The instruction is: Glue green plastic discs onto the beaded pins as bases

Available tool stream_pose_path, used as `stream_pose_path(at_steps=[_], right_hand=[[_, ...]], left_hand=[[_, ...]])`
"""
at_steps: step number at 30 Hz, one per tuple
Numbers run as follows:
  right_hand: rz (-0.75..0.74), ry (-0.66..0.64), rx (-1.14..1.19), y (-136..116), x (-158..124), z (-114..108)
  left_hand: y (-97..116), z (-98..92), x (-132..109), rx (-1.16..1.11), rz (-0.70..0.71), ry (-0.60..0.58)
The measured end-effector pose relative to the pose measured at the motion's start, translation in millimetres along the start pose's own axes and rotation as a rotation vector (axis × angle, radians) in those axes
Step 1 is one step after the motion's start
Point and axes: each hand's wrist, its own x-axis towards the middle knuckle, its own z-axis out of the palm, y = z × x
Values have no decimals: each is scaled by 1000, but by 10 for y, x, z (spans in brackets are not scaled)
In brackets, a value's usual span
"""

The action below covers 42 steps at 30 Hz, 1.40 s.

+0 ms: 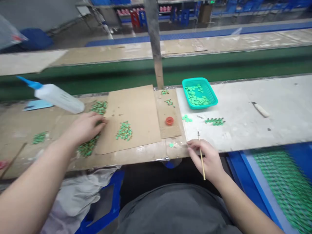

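Observation:
My left hand point(85, 127) rests over a heap of small green and brown pieces point(89, 146) at the left edge of a cardboard sheet point(138, 107). Its thumb and fingers come together; whatever is between them is hidden. A thin paintbrush point(201, 159) with a dark tip is held in my right hand point(207, 159), at the table's front edge. Beyond the brush lie green discs point(187, 118) and a cluster of green pieces with dark ends point(215, 121). One loose disc point(171, 145) lies left of this hand. More small green pieces point(124, 131) are gathered on the cardboard.
A teal basket point(213, 96) of green discs stands at the back. Nearby are a red cap-like dish point(169, 121), a white-handled knife point(262, 110) and a blue-nozzled squeeze bottle point(59, 97). A metal post point(154, 39) rises behind. At lower right sits a tray of green pieces point(285, 185).

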Motion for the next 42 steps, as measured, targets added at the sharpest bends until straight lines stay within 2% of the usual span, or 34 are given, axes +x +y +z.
stream_pose_path(at_steps=[2,4,7,9,12,15,18,22,25,28,36,42], right_hand=[[37,8,-29,24,-10,-62],[64,22,-43,18,-35,-106],[110,9,48,-108,-85,-104],[202,-77,210,-260,-112,-51],[484,-252,519,-493,-123,65],[753,-304,745,-604,-98,155],[858,-276,886,-588,-61,189],[902,-214,983,-538,-17,198],[932,-161,1013,-538,7,213],[906,-122,988,-548,14,237],[865,-77,904,-513,-42,326],[779,-52,833,-472,-79,367]], left_hand=[[44,31,15,-48,2,67],[175,92,-105,-90,-15,155],[645,257,-538,-177,-15,244],[1112,407,-880,-244,89,172],[1800,613,-1259,-431,306,6],[2196,730,-1386,-495,321,-3],[2284,787,-1355,-521,261,-10],[2262,858,-1310,-596,220,-16],[2269,923,-1311,-746,137,-40],[2276,987,-1313,-883,25,-48],[2254,1134,-1391,-928,-73,32],[2329,1190,-1349,-1124,-187,-57]])
